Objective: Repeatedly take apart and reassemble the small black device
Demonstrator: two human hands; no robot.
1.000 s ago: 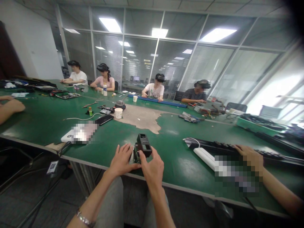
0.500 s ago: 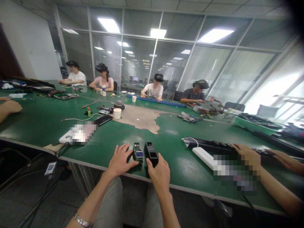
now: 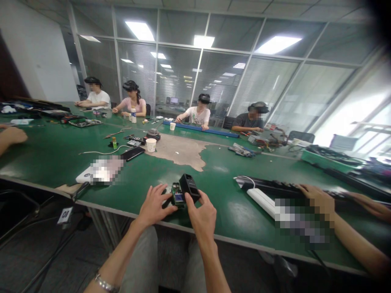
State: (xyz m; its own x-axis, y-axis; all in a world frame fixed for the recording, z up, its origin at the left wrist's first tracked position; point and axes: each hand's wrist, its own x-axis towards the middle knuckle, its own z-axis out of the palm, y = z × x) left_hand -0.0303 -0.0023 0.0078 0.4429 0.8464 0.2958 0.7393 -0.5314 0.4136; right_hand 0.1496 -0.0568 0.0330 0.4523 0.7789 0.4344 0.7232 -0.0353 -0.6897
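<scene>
The right hand [image 3: 203,213], half closed, grasps a tilted, black, rectangular plastic housing [image 3: 190,188] by its sides, apparently leaving its face uncovered. The left hand [image 3: 152,205], loosely open, flanks a green, rectangular circuit board [image 3: 178,197], presumably to steady it; contact is unclear. Both items are near the green, flat-topped table's [image 3: 227,207] near edge.

Illumination: bright ceiling panels [image 3: 139,31]. Glare: washed-out right-hand windows [image 3: 363,110]; soft sheen on worktop [image 3: 128,173]. Wide-angle distortion and blur increase toward edges; upper right corner blacked out.
</scene>
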